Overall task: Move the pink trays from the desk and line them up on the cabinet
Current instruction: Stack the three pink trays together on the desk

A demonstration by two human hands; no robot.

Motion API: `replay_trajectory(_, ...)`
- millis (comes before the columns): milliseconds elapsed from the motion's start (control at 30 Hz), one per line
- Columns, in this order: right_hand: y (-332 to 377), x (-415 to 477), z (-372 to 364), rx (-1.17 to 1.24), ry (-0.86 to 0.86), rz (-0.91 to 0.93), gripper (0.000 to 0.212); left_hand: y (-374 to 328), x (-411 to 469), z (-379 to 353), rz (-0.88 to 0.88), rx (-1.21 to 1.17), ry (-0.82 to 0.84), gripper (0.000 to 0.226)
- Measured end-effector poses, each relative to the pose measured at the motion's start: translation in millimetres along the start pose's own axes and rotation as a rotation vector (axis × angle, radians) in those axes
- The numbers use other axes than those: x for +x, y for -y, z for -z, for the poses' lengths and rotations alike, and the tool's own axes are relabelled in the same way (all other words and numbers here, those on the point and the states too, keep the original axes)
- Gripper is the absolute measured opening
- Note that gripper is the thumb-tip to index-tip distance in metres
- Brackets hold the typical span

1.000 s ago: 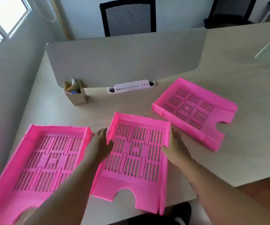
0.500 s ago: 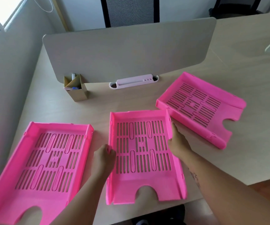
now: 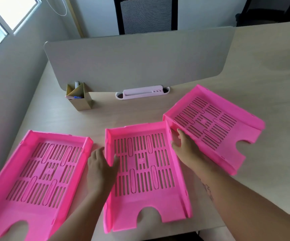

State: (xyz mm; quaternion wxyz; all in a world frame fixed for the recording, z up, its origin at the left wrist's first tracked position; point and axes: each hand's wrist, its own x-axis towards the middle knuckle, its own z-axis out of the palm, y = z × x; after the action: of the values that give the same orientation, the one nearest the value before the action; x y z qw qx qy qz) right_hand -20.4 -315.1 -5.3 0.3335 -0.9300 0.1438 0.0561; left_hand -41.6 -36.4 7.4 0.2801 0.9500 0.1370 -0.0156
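Note:
Three pink slotted trays lie flat on the pale wooden desk (image 3: pixel 271 84). The middle tray (image 3: pixel 144 171) sits straight in front of me, its notched end at the desk's near edge. My left hand (image 3: pixel 100 166) grips its left wall, thumb inside the tray. My right hand (image 3: pixel 184 146) grips its right wall near the far corner. The left tray (image 3: pixel 36 180) lies beside my left arm. The right tray (image 3: pixel 214 126) is angled, its near-left corner close to my right hand. No cabinet is in view.
A grey divider panel (image 3: pixel 140 61) stands across the desk behind the trays. A tan pen holder (image 3: pixel 79 96) and a white cable slot (image 3: pixel 142 92) sit at its base. A black office chair (image 3: pixel 147 14) is beyond. A grey wall and a window are at left.
The middle tray has turned from tilted to straight and slid slightly away from me, with both hands on its side walls. The view has tipped downward.

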Motion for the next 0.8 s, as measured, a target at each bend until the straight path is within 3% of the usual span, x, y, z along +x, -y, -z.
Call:
replay_trajectory(167, -26.3, 39.3, 67.9, -0.017, -0.042, 0.044, 0.047, -82.2, 7.1, -32.3, -0.153, -0.048, -0.044, 0.047)
replay_trajectory(333, -76.6, 87.6, 122.4, -0.065, -0.071, 0.08, 0.035, -166.8, -11.3, -85.3, -0.157, -0.2, 0.033, 0.039)
replay_trajectory(467, -115.5, 120.1, 154.4, -0.131, -0.121, 0.063, 0.032, -215.8, -25.0, -126.0, -0.052, -0.365, 0.065, 0.029)
replay_trajectory(633, -149.9, 146.1, 175.6, -0.357, -0.164, 0.047, 0.04, -242.3, -45.2, -179.4, 0.096, -0.345, 0.305, 0.049)
replay_trajectory(800, -180.4, 159.7, 179.4, -0.277, -0.05, -0.083, 0.041, -260.7, -50.5, -200.6, 0.339, -0.413, 0.319, 0.022)
